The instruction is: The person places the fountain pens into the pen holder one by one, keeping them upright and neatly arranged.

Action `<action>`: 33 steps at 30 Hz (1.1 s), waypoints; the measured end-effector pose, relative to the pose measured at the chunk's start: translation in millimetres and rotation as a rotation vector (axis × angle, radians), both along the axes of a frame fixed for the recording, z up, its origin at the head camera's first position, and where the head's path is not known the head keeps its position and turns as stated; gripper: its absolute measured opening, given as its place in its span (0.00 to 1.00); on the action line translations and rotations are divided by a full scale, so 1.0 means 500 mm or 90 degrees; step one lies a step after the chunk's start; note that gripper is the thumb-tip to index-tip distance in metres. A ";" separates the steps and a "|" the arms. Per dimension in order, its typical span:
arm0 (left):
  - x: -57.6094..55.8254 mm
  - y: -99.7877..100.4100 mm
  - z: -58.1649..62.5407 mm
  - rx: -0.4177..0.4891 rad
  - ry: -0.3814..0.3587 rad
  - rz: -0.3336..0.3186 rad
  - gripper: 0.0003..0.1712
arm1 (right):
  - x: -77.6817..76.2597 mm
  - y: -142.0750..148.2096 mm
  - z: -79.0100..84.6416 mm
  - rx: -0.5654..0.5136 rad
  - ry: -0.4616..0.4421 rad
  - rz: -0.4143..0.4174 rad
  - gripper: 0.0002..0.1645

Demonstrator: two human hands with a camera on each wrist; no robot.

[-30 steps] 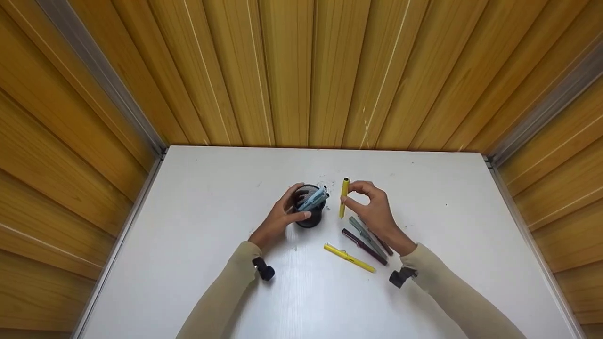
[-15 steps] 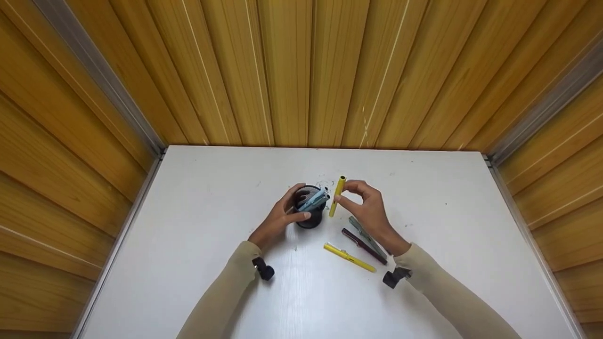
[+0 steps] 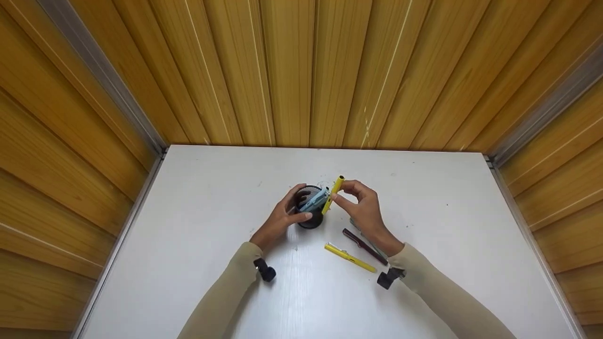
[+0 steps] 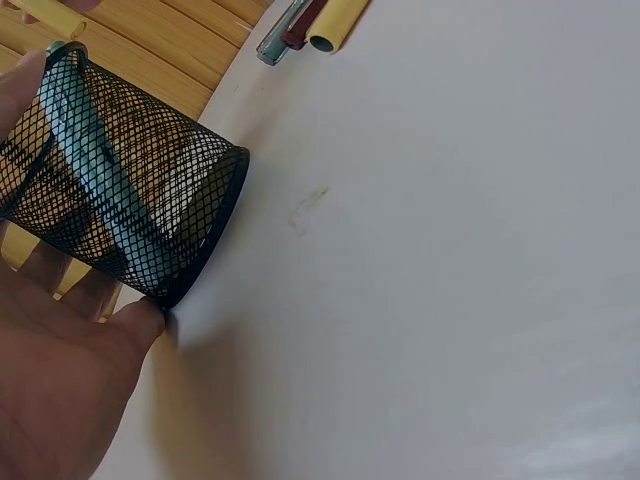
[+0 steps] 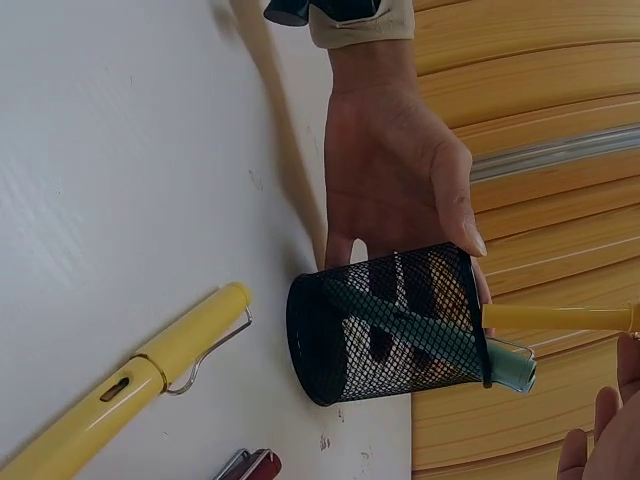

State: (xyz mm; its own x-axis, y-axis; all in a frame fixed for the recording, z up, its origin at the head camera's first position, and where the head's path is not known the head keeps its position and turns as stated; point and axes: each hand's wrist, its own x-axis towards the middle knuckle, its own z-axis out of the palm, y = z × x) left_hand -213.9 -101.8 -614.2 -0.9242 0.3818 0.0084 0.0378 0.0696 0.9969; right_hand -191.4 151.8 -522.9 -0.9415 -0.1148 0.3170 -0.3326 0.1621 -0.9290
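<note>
My left hand (image 3: 278, 221) grips a black mesh pen cup (image 3: 312, 222), its fingers round the far side and the thumb across the front. Light blue pens (image 3: 313, 200) lean inside, toward the cup's right rim; the left wrist view shows one blue pen (image 4: 105, 180) through the mesh. Between thumb and fingers, my right hand (image 3: 366, 209) pinches a yellow pen (image 3: 334, 192), held tilted with its lower end beside the cup's right rim. In the right wrist view this yellow pen (image 5: 560, 318) has its end at the cup's mouth; whether it touches the rim I cannot tell.
Another yellow pen (image 3: 351, 258) lies on the white table (image 3: 212, 212) in front of the right hand. Beside it lies a dark maroon pen (image 3: 365, 246), and a grey-green pen (image 3: 354, 224) is partly covered by the right hand. Wood-look panels (image 3: 301, 75) enclose the table.
My right hand has moved left to the cup with the yellow pen, which has gone from nearly upright to tilted. The left hand and cup have barely moved.
</note>
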 end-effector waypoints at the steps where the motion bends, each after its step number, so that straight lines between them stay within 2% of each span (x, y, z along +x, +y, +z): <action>1: 0.000 0.000 0.000 -0.002 -0.002 0.001 0.52 | -0.001 -0.001 -0.001 -0.001 -0.002 0.000 0.13; 10: 0.000 0.001 0.002 0.002 0.002 0.001 0.52 | -0.005 -0.011 -0.005 -0.011 -0.013 -0.011 0.15; 18: 0.002 0.001 0.004 -0.005 -0.014 0.009 0.53 | -0.005 -0.011 -0.035 0.005 -0.031 -0.022 0.14; 26: 0.003 0.000 0.006 0.005 -0.001 -0.004 0.53 | -0.010 -0.010 -0.063 0.009 -0.059 -0.025 0.11; 33: 0.002 0.001 0.003 0.010 -0.010 0.000 0.50 | -0.018 -0.007 -0.076 0.019 -0.075 -0.027 0.15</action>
State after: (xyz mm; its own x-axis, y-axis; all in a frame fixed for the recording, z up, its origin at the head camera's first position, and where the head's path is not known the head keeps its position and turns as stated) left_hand -213.0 -101.3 -612.5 -0.9244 0.3814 0.0001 0.0223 0.0537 0.9983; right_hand -200.5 148.2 -561.1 -0.9762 -0.0821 0.2010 -0.2138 0.2023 -0.9557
